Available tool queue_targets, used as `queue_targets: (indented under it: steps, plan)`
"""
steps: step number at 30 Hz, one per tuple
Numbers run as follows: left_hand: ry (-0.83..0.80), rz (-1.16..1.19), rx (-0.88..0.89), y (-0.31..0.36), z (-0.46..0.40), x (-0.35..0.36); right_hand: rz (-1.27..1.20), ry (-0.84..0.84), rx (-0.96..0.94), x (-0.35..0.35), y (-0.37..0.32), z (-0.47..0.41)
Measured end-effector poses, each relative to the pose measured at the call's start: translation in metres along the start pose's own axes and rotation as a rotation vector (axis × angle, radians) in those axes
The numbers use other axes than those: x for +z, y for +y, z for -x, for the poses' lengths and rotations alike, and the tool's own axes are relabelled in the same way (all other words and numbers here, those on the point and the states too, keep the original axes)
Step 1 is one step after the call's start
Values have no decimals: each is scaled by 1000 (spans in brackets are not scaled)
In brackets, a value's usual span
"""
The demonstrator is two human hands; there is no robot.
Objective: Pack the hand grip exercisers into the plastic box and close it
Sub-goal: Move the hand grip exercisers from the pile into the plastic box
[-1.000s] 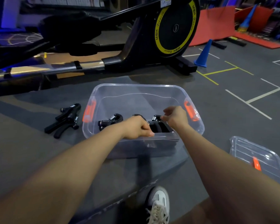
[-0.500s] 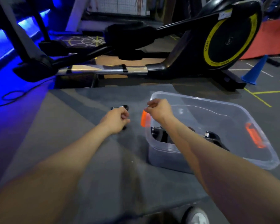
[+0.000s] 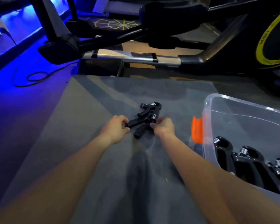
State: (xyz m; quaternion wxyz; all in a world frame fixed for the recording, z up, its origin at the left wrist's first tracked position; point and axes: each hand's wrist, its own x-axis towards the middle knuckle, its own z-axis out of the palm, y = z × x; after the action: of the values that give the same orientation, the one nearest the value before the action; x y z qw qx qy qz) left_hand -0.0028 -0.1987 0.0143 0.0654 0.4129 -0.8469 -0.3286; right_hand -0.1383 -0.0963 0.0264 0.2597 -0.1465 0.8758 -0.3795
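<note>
From the head camera, both hands work mid-worktop: the left hand [image 3: 116, 129] pinches a handle of the loose hand grip exercisers [image 3: 145, 119], the right hand [image 3: 162, 126] pinches their other side. More exercisers [image 3: 242, 162] lie in the plastic box [image 3: 233, 102] at the right edge.

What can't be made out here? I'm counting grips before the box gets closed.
- Grips on the mat: overlapping black parts, and the left hand and right hand cover their ends; the head view leaves the count unclear.
- Grips in the box: cut off by the right edge.
- Box: its far end is out of frame.
- Lid: not in view.
</note>
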Motion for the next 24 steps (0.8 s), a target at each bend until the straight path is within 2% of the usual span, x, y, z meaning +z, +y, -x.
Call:
queue_targets:
  steps: [9, 15, 20, 24]
  plan:
    - [-12, -14, -42, -28, -52, 34, -67, 184, 115, 45, 1, -65]
    - [10, 60, -67, -34, -57, 44, -34, 205, 125, 45, 4, -74]
    - [-52, 53, -71, -25, -43, 31, -94, 195, 150, 34, -1, -57]
    - [22, 134, -98, -4, -23, 3, -142, 149, 148, 16, -16, -24]
